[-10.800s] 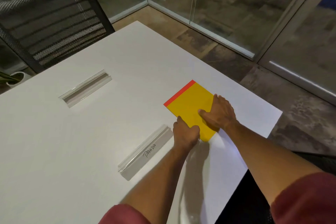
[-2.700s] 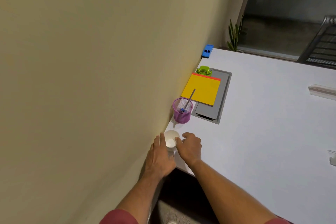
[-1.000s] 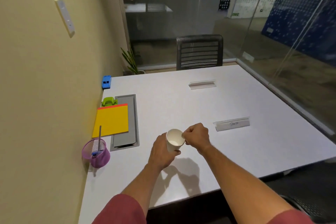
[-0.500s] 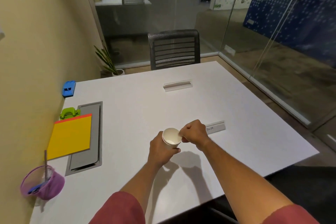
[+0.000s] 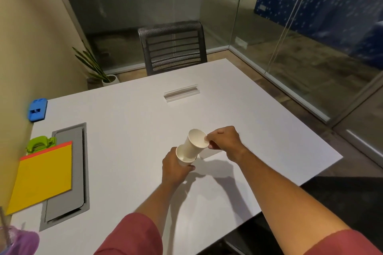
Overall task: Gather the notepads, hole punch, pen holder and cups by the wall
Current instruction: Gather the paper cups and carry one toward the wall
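My left hand grips a white paper cup from below, above the middle of the white table. My right hand pinches the rim of a second white cup, whose base sits partly inside the first one. By the yellow wall on the left lie a yellow notepad with a red top edge, a green hole punch and a blue object. The purple mesh pen holder shows at the bottom left corner, mostly cut off.
A grey cable hatch is set into the table beside the notepad. A clear name holder lies near the far edge. A black mesh chair and a potted plant stand behind the table. Glass walls run along the back and right.
The two nested cups have come partly apart: my right hand has drawn the inner cup up and to the right out of the one in my left hand. The view has shifted slightly.
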The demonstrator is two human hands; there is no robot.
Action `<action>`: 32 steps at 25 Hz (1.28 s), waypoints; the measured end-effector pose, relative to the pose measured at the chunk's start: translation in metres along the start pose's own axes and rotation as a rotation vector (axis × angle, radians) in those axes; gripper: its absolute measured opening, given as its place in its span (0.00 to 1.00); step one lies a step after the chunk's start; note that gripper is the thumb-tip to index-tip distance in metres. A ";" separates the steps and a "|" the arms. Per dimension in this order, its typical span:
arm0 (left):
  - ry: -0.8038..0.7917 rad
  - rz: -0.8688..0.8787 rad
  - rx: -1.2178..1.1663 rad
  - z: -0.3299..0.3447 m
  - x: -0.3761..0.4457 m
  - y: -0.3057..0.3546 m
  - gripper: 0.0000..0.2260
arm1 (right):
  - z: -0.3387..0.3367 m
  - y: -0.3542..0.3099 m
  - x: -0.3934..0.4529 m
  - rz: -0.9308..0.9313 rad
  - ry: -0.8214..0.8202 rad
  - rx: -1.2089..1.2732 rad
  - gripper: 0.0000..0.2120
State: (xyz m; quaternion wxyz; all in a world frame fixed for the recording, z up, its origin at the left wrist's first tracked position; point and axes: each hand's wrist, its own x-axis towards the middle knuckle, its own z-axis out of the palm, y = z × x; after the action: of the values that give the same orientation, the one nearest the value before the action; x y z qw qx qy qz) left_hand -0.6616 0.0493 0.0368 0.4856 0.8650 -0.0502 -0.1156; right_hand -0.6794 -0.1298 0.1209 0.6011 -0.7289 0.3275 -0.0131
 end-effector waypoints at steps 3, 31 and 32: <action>-0.004 -0.006 0.014 0.001 0.016 -0.002 0.28 | -0.012 -0.001 0.013 0.024 0.084 0.087 0.03; 0.023 0.032 -0.036 0.047 0.088 -0.004 0.25 | -0.107 0.083 0.134 0.391 0.867 0.314 0.07; 0.021 0.033 -0.033 0.048 0.088 -0.004 0.25 | -0.108 0.085 0.135 0.401 0.866 0.328 0.07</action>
State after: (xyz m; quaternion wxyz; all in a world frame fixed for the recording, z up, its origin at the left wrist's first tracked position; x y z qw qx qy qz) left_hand -0.5879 -0.0055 -0.0042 0.5024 0.8570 -0.0573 -0.0991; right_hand -0.6571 -0.2949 0.0250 0.5072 -0.4752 0.6741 -0.2498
